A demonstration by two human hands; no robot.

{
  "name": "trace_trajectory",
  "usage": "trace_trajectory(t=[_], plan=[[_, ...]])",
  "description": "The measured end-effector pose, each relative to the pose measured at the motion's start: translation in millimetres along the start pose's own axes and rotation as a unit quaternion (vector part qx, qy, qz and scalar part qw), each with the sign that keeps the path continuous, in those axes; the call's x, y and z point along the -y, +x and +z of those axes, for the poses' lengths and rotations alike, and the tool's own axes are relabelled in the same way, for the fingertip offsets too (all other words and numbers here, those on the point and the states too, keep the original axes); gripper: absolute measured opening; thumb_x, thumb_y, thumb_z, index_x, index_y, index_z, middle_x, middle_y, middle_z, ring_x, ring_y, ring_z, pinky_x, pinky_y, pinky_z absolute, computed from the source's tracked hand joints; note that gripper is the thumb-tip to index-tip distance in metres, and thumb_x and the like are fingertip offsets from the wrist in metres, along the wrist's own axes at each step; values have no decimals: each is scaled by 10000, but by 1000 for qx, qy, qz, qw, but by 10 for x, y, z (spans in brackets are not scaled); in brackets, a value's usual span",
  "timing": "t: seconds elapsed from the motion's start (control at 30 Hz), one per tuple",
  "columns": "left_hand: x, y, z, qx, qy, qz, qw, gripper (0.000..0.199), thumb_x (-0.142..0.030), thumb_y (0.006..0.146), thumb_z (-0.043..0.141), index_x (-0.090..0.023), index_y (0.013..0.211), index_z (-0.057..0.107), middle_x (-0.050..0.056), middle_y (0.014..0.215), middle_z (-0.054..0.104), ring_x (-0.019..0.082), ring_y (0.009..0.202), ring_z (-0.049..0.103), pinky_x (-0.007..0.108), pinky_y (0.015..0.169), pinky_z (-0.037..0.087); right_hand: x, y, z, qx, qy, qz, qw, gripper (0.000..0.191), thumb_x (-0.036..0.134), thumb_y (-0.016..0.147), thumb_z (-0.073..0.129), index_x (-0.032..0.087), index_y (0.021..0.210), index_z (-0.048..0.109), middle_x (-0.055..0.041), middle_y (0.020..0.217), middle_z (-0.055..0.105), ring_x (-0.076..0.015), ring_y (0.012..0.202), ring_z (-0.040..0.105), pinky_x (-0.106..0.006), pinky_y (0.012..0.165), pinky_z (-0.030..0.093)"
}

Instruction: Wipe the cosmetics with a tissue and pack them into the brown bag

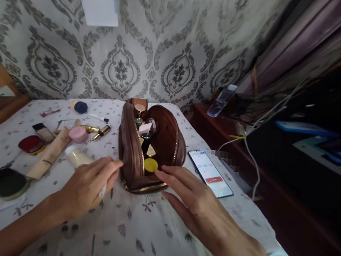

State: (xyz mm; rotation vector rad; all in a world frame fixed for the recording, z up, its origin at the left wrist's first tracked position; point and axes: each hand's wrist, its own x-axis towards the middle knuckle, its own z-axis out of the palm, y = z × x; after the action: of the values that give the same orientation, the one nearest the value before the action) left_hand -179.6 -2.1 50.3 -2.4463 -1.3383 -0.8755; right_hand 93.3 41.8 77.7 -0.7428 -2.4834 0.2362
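Observation:
A brown toiletry bag (132,156) stands unzipped on the patterned cloth, its gold zipper parted. Inside lie a yellow-lidded jar (151,165), a pale pink card-like piece (145,128) and several other cosmetics. My left hand (85,186) is closed just left of the bag's front corner; a bit of something white shows at its fingers, too little to name. Fingers stretched out, my right hand (192,194) is at the front right rim of the opening, fingertips by the yellow lid, with nothing seen in it. Behind my left hand a cream tube (76,156) is partly hidden.
On the left of the cloth (120,241) lie a long beige tube (51,153), a pink jar (78,134), a red-lidded jar (31,144), a dark round compact (8,183) and several other cosmetics. A phone (210,171) lies right of the bag. White cables (257,166) hang farther right.

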Motion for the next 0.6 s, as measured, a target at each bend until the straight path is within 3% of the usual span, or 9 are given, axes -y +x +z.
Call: trace_trajectory(t=[0.13,0.27,0.37,0.47,0.6], plan=[[61,-344,94,62,13,7,998,199,-116,991,395,-166,1014,586,24,785,607,151,671,616,245,552,486,31,0,46,-2,-31,26,999,408,128,925,553,208,1324,587,-139,1287,664,-257,1149,677,-465,931,612],[128,-603,209,113,17,-12,993,166,-160,986,436,-171,948,598,43,841,621,178,748,634,273,600,511,83,20,74,9,-49,39,998,383,153,922,582,200,1301,599,-140,1261,677,-262,1135,684,-458,914,618],[143,-680,235,146,37,-17,988,125,-262,966,528,-171,994,609,69,931,643,227,856,642,317,654,532,172,58,98,-52,-67,43,995,320,175,936,563,173,1248,634,-159,1241,685,-283,1108,696,-478,894,622],[132,-685,214,179,39,-23,983,225,-368,933,600,-173,1045,609,87,1012,640,265,942,628,367,733,542,358,142,146,-128,-29,31,991,253,175,942,552,183,1163,675,-150,1168,713,-269,1051,717,-452,875,628],[148,-678,229,189,19,-54,980,126,-290,955,558,-178,977,611,74,987,640,243,949,621,350,763,528,681,352,323,-109,79,-24,991,212,148,934,554,189,1082,699,-117,1069,744,-221,980,728,-377,853,626]])
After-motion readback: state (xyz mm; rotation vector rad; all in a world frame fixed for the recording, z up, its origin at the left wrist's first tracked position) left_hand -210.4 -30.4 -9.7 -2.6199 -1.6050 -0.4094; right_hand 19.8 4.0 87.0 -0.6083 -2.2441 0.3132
